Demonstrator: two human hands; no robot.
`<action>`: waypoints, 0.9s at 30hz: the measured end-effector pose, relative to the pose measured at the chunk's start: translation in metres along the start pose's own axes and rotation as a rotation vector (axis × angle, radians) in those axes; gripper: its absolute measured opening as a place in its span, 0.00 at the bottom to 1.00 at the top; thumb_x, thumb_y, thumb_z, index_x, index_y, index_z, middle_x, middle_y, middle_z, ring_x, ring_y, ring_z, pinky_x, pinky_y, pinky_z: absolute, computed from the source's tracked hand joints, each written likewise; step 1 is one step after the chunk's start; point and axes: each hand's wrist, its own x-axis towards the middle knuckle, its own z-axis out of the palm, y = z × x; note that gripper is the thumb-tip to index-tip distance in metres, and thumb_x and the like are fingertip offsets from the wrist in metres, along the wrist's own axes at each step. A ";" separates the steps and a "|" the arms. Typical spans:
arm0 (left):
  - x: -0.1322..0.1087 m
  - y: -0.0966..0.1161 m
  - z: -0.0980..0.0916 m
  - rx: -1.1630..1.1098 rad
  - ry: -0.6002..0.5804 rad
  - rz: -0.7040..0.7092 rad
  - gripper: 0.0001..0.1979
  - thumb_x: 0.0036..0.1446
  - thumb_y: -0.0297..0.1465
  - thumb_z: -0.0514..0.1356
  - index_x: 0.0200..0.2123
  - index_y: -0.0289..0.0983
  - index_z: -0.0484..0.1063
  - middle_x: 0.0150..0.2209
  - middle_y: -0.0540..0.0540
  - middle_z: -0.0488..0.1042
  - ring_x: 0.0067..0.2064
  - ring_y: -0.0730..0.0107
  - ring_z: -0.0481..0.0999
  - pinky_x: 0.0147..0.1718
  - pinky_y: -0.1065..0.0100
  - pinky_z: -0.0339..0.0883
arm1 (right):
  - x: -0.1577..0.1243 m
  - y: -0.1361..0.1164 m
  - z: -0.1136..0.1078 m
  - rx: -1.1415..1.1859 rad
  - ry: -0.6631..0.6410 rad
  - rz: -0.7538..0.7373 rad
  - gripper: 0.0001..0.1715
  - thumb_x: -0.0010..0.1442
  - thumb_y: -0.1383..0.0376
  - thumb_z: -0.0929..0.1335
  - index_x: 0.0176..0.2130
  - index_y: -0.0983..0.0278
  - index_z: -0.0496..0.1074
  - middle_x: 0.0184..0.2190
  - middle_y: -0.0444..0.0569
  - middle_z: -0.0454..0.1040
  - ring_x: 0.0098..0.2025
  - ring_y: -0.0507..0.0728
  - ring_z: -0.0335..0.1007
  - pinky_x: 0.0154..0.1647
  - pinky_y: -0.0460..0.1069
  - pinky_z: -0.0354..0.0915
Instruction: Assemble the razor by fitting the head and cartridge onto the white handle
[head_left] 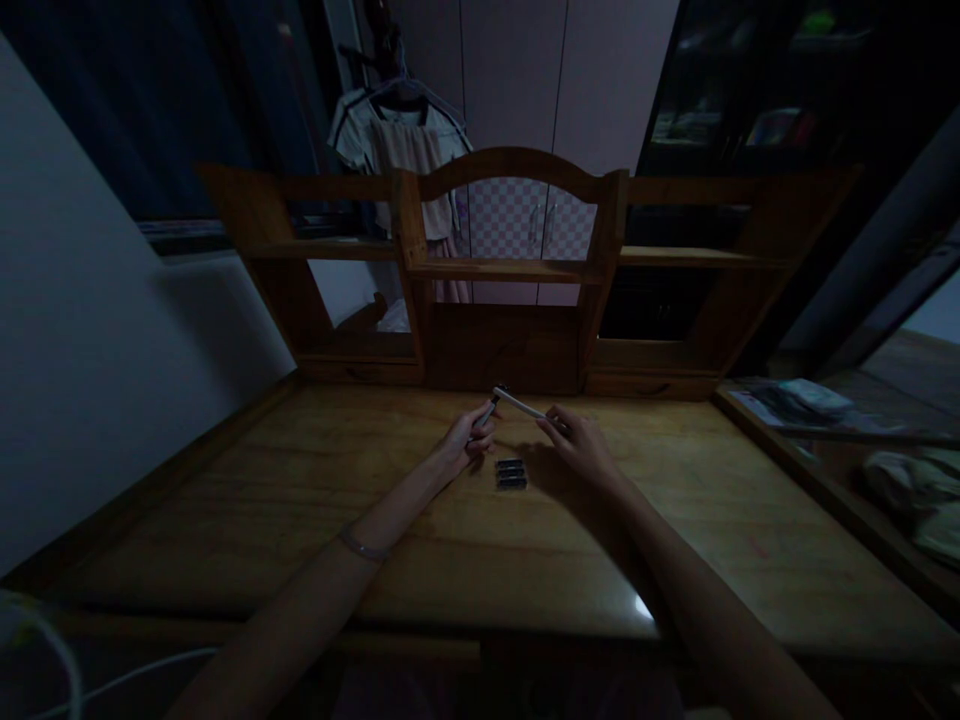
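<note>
My left hand (pixel 471 438) is closed around a slim grey stick-like piece, raised a little above the table. My right hand (pixel 581 442) pinches the far end of a thin white strip (pixel 521 404). Strip and stick meet at a dark tip between the hands, forming an upside-down V. Whether they are one hinged thing or two, I cannot tell in this dim light. Below and between the hands, several dark cylinders that look like batteries (pixel 511 474) lie side by side on the wooden table (pixel 360 480). A band circles my left wrist.
A wooden shelf unit (pixel 506 270) with small drawers stands along the table's back edge. To the right, past a raised wooden edge, lie plastic-wrapped items (pixel 814 397) and cloth (pixel 911 500). A white cable (pixel 150 665) runs at the lower left. Clothes (pixel 405 135) hang behind the shelf.
</note>
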 end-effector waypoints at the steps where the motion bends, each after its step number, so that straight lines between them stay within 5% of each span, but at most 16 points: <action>1: 0.000 0.000 0.000 -0.002 -0.001 -0.004 0.15 0.57 0.43 0.56 0.34 0.36 0.68 0.15 0.62 0.42 0.12 0.83 0.42 0.16 0.76 0.60 | 0.000 0.000 0.000 -0.002 0.002 -0.004 0.20 0.63 0.50 0.60 0.33 0.62 0.69 0.21 0.44 0.68 0.22 0.52 0.62 0.25 0.45 0.51; 11: 0.003 -0.003 -0.003 0.028 0.021 0.013 0.16 0.57 0.44 0.56 0.34 0.36 0.68 0.15 0.62 0.44 0.12 0.84 0.44 0.17 0.76 0.62 | 0.002 0.006 -0.004 -0.090 0.160 0.078 0.22 0.65 0.50 0.57 0.34 0.62 0.68 0.22 0.45 0.69 0.22 0.52 0.62 0.24 0.45 0.49; 19: 0.009 -0.007 -0.004 0.070 0.062 0.014 0.17 0.55 0.44 0.58 0.36 0.35 0.68 0.15 0.62 0.44 0.12 0.84 0.47 0.18 0.75 0.65 | -0.001 0.004 -0.006 -0.043 -0.009 0.044 0.23 0.64 0.49 0.58 0.33 0.62 0.69 0.22 0.44 0.69 0.25 0.53 0.65 0.26 0.45 0.52; 27: 0.015 -0.006 -0.010 0.065 0.024 -0.005 0.17 0.57 0.44 0.56 0.36 0.34 0.69 0.15 0.62 0.44 0.11 0.84 0.43 0.15 0.75 0.64 | 0.002 0.017 -0.007 -0.116 0.095 0.102 0.23 0.66 0.50 0.56 0.31 0.62 0.65 0.21 0.44 0.67 0.23 0.52 0.62 0.25 0.45 0.50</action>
